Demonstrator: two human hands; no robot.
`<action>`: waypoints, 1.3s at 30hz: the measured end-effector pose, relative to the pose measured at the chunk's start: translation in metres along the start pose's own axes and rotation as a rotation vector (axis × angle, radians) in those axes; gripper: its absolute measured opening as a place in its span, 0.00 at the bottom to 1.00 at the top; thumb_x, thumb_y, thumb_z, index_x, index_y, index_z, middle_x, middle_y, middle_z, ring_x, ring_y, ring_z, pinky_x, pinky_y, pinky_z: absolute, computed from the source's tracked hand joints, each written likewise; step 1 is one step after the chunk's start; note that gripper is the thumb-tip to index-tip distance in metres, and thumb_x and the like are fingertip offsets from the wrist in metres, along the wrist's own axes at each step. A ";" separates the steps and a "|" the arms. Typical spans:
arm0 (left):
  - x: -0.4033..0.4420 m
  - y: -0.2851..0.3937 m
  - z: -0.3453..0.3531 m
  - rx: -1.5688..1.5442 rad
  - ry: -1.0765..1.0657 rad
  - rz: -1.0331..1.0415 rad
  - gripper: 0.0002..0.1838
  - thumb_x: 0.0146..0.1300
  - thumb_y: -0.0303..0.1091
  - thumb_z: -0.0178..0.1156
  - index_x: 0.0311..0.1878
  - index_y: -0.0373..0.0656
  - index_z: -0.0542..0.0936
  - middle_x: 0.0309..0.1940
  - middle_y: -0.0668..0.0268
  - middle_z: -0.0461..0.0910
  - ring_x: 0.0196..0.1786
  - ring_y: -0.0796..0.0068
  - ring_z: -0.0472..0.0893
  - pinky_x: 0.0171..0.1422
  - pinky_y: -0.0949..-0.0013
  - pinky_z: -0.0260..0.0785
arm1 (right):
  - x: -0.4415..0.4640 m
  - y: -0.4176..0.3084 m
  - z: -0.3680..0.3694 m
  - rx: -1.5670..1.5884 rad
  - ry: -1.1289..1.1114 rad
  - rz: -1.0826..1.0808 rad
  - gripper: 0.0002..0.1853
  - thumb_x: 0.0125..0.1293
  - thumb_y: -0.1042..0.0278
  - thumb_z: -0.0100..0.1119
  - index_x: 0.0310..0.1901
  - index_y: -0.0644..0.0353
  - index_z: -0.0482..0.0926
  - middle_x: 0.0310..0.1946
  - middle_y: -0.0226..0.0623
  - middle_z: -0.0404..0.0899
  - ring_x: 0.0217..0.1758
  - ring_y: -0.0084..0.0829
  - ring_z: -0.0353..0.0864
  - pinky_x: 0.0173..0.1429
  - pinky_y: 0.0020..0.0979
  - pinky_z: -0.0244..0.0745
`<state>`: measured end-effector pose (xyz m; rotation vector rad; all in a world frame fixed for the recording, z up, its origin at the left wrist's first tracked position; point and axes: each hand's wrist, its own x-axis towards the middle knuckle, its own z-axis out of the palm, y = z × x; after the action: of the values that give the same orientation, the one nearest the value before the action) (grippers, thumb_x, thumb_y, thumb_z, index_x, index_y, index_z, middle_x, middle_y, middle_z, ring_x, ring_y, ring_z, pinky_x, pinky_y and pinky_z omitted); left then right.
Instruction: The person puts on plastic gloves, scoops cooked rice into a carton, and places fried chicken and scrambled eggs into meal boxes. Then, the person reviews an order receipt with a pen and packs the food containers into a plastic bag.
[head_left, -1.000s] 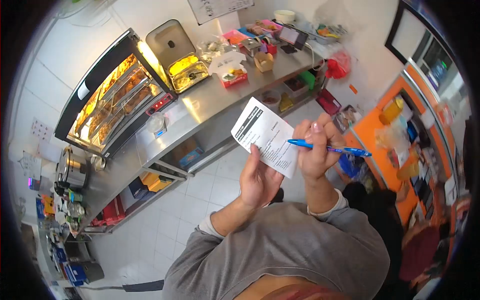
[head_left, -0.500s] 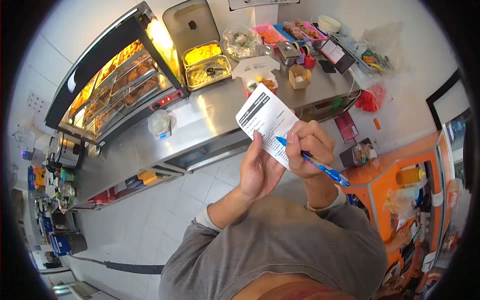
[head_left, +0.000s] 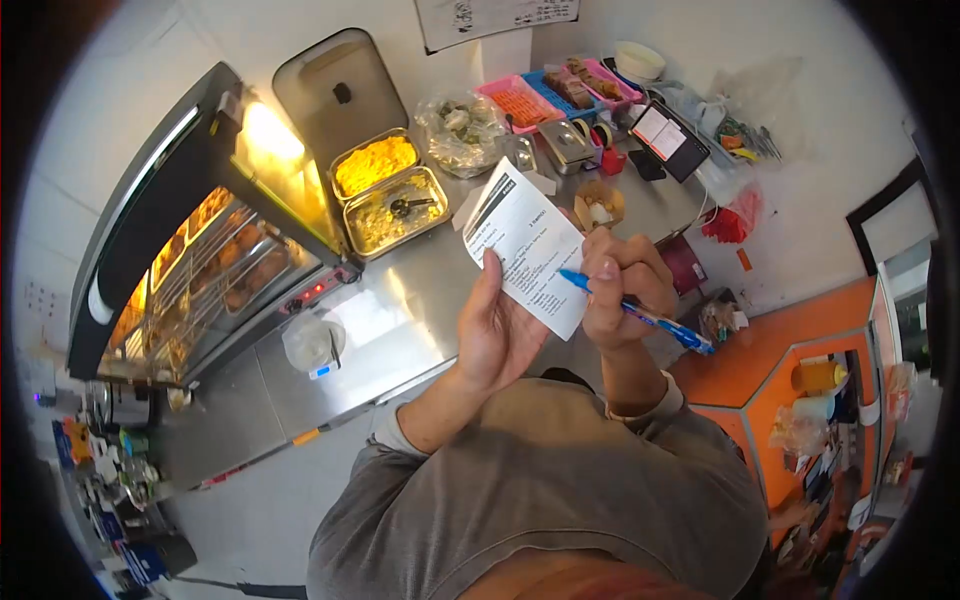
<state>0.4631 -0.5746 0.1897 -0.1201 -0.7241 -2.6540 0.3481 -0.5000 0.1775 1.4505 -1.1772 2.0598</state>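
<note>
A printed white receipt (head_left: pixel 525 250) is held up before my chest, its lower left side between the thumb and fingers of my left hand (head_left: pixel 497 335). My right hand (head_left: pixel 625 290) is closed round a blue pen (head_left: pixel 655 320), whose tip points left over the receipt's right part. Whether the tip touches the paper I cannot tell. Behind the receipt, a white carton is mostly hidden, and a brown paper box (head_left: pixel 598 205) stands to its right on the steel counter (head_left: pixel 400 310).
A lit food warmer (head_left: pixel 210 240) stands at the left. Steel trays of yellow food (head_left: pixel 375 165), a plastic bag (head_left: pixel 460 130), pink and blue baskets (head_left: pixel 520 103) and a tablet (head_left: pixel 667 135) line the counter. An orange shelf unit (head_left: pixel 735 350) is at the right.
The view has shifted closer to the counter, and less floor shows. The pen first moved left over the receipt and still points at it. Both hands keep their hold.
</note>
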 end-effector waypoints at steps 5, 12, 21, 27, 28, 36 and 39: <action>0.038 0.003 -0.016 -0.025 -0.010 -0.064 0.37 0.74 0.59 0.33 0.75 0.41 0.50 0.74 0.58 0.54 0.75 0.56 0.58 0.76 0.53 0.56 | 0.013 0.021 0.001 -0.117 -0.186 -0.141 0.15 0.61 0.86 0.54 0.21 0.65 0.62 0.24 0.38 0.69 0.21 0.29 0.70 0.26 0.31 0.66; 0.089 -0.003 -0.025 -0.023 -0.010 -0.036 0.37 0.74 0.59 0.34 0.74 0.39 0.50 0.73 0.55 0.56 0.74 0.55 0.59 0.75 0.54 0.58 | 0.025 0.062 -0.021 -0.144 -0.176 -0.003 0.16 0.56 0.85 0.60 0.18 0.63 0.64 0.22 0.36 0.71 0.22 0.30 0.72 0.26 0.31 0.67; 0.174 -0.040 -0.030 -0.042 0.093 0.000 0.36 0.74 0.59 0.35 0.74 0.41 0.53 0.70 0.47 0.60 0.72 0.54 0.62 0.75 0.54 0.57 | 0.064 0.141 -0.082 -0.064 -0.200 0.069 0.15 0.55 0.84 0.61 0.18 0.63 0.65 0.21 0.37 0.72 0.22 0.28 0.72 0.25 0.29 0.64; 0.228 -0.081 -0.037 -0.020 0.132 0.000 0.36 0.74 0.58 0.36 0.74 0.43 0.52 0.71 0.52 0.60 0.73 0.55 0.61 0.74 0.53 0.58 | 0.083 0.198 -0.153 -0.039 -0.051 0.099 0.15 0.64 0.75 0.57 0.20 0.62 0.67 0.20 0.31 0.69 0.20 0.25 0.66 0.24 0.29 0.60; 0.236 -0.088 -0.037 -0.014 0.152 0.008 0.35 0.74 0.58 0.36 0.74 0.43 0.52 0.71 0.53 0.61 0.73 0.55 0.61 0.74 0.53 0.58 | 0.089 0.209 -0.165 0.004 0.040 0.072 0.15 0.66 0.72 0.56 0.21 0.62 0.67 0.21 0.29 0.68 0.20 0.24 0.64 0.24 0.28 0.59; 0.287 -0.150 -0.072 0.105 0.311 -0.035 0.32 0.74 0.54 0.42 0.74 0.45 0.56 0.71 0.60 0.61 0.70 0.63 0.66 0.73 0.54 0.56 | 0.085 0.283 -0.240 0.098 -0.494 0.799 0.13 0.69 0.61 0.59 0.29 0.60 0.79 0.23 0.20 0.65 0.21 0.14 0.59 0.26 0.26 0.56; 0.313 -0.177 -0.102 0.496 0.387 0.056 0.29 0.74 0.48 0.47 0.72 0.45 0.59 0.71 0.61 0.62 0.72 0.67 0.61 0.73 0.59 0.53 | 0.055 0.330 -0.272 -0.022 -0.486 1.000 0.11 0.66 0.61 0.63 0.32 0.60 0.82 0.20 0.20 0.67 0.19 0.13 0.60 0.23 0.24 0.54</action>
<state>0.1078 -0.5930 0.0742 0.4830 -1.1811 -2.2621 -0.0643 -0.4881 0.0528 1.5674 -2.5064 2.2544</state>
